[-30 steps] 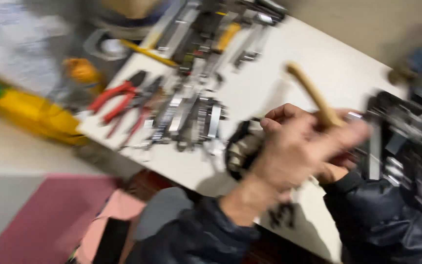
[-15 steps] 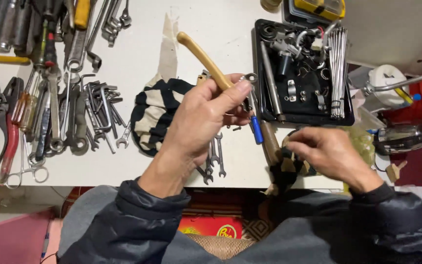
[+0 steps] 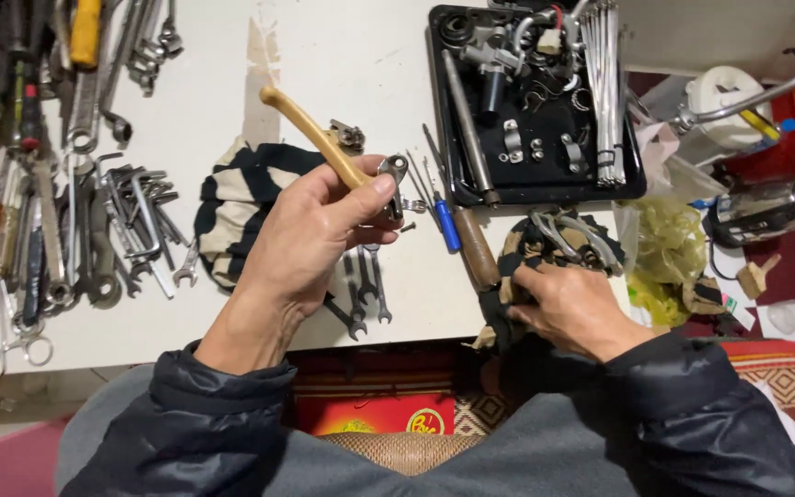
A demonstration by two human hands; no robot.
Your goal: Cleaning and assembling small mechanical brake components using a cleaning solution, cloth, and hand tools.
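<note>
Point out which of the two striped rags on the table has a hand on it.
The striped rag at the table's front edge, below the black tray: the right hand grips it. The other rag lies untouched behind the left hand.

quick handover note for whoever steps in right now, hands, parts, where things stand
Left hand: fingers shut on a tan brake lever, held up over the white table.
Right hand: gripping a striped rag at the table edge; curved metal parts lie on it.
Nearby: black parts tray, blue-handled screwdriver, small spanners, a second striped rag.
Done: lever is off the table and in hand.
Left: lever not set down or fitted to anything.
</note>
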